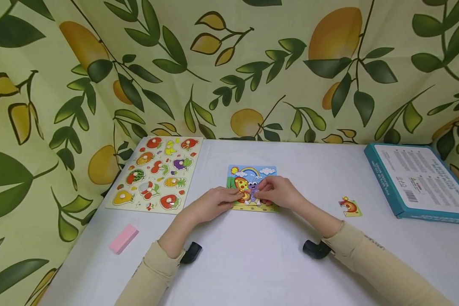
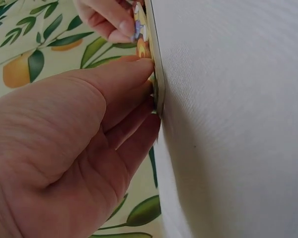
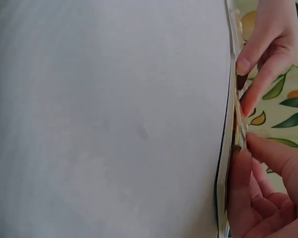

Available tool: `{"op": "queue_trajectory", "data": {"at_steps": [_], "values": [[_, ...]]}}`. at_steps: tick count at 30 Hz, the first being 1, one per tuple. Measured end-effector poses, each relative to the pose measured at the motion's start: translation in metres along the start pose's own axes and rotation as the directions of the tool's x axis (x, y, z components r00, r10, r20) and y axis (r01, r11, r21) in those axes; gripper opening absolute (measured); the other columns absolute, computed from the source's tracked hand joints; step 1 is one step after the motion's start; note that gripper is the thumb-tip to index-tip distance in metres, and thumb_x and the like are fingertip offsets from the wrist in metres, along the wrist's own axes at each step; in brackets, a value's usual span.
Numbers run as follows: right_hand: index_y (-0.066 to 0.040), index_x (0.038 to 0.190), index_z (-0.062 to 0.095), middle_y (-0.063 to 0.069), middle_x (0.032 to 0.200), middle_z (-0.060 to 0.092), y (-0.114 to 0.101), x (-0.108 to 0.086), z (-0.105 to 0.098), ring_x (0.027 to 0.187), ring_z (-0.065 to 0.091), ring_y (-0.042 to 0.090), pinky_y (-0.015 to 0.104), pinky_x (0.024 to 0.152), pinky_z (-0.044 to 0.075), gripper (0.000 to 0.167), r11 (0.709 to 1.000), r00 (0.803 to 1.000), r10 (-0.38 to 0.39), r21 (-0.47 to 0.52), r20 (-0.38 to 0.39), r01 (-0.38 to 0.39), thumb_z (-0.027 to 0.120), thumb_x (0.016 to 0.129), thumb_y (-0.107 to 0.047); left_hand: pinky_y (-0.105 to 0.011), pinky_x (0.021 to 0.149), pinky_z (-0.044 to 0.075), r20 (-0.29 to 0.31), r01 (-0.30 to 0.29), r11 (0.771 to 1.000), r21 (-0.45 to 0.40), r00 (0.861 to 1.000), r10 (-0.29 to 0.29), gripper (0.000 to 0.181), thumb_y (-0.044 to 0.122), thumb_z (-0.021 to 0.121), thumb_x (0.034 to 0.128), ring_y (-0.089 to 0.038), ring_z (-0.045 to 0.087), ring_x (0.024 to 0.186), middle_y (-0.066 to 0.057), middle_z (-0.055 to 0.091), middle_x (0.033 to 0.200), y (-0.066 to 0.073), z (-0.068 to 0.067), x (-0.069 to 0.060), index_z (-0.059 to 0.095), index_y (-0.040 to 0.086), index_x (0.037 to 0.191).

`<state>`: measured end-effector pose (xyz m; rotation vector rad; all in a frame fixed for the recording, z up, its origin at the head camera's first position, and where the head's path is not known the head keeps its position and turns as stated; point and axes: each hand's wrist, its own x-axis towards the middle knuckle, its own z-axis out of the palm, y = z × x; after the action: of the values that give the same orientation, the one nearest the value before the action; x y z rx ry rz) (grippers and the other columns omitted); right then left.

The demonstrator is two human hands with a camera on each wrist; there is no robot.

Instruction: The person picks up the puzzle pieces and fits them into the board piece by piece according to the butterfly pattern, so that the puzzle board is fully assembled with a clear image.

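Observation:
A small jigsaw puzzle [image 1: 248,170] with a rainbow, a sun and a purple cartoon figure lies on the white table. My right hand [image 1: 279,192] pinches a puzzle piece [image 1: 252,196] between thumb and forefinger over its middle. In the right wrist view, that piece [image 3: 241,124] is tilted slightly up from the board. At the puzzle's left side, my left hand [image 1: 211,205] touches the picture with nearly straight fingers. The left wrist view has the left hand's [image 2: 64,134] fingertips against the puzzle edge. Fingers cover part of the picture.
One loose puzzle piece [image 1: 350,207] lies right of the hands. A fruit peg board [image 1: 193,170] is at the back left, with a pink block [image 1: 123,239] in front of it. A teal-edged box [image 1: 424,182] sits at the right. Leaf-patterned cloth [image 1: 229,63] hangs behind.

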<state>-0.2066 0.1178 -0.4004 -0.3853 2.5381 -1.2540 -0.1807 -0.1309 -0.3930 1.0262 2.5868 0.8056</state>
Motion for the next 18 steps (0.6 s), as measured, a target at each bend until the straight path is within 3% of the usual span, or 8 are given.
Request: {"op": "queue_trajectory", "data": {"at_steps": [7, 14, 18], "values": [[-0.011, 0.084, 0.067, -0.003, 0.067, 0.059, -0.0006, 0.0, 0.0023, 0.061, 0.051, 0.014, 0.027, 0.055, 0.041, 0.017, 0.987, 0.995, -0.09, -0.139, -0.034, 0.084, 0.079, 0.082, -0.023, -0.044, 0.109, 0.036, 0.028, -0.028, 0.998, 0.061, 0.999, 0.026, 0.04, 0.008, 0.057, 0.0979, -0.032, 0.045, 0.132, -0.015, 0.047, 0.146, 0.0015, -0.001, 0.0006, 0.056, 0.007, 0.138], [-0.01, 0.085, 0.067, -0.003, 0.07, 0.06, 0.0009, 0.0006, 0.0019, 0.062, 0.051, 0.014, 0.025, 0.054, 0.041, 0.018, 0.986, 0.994, -0.105, -0.129, -0.017, 0.102, 0.08, 0.082, -0.022, -0.043, 0.11, 0.035, 0.047, -0.026, 0.993, 0.113, 0.999, 0.021, 0.036, 0.008, 0.056, 0.0986, -0.032, 0.043, 0.133, -0.015, 0.045, 0.147, 0.0036, -0.0014, 0.0003, 0.059, 0.006, 0.134], [-0.01, 0.086, 0.066, -0.002, 0.072, 0.06, 0.0014, 0.0013, 0.0025, 0.063, 0.051, 0.014, 0.024, 0.055, 0.041, 0.018, 0.986, 0.995, -0.104, -0.13, -0.012, 0.101, 0.08, 0.082, -0.022, -0.043, 0.11, 0.034, 0.047, -0.005, 0.995, 0.097, 0.999, 0.001, 0.034, 0.009, 0.056, 0.099, -0.031, 0.042, 0.134, -0.014, 0.044, 0.148, 0.0035, -0.0012, 0.0, 0.06, 0.008, 0.133]]}}
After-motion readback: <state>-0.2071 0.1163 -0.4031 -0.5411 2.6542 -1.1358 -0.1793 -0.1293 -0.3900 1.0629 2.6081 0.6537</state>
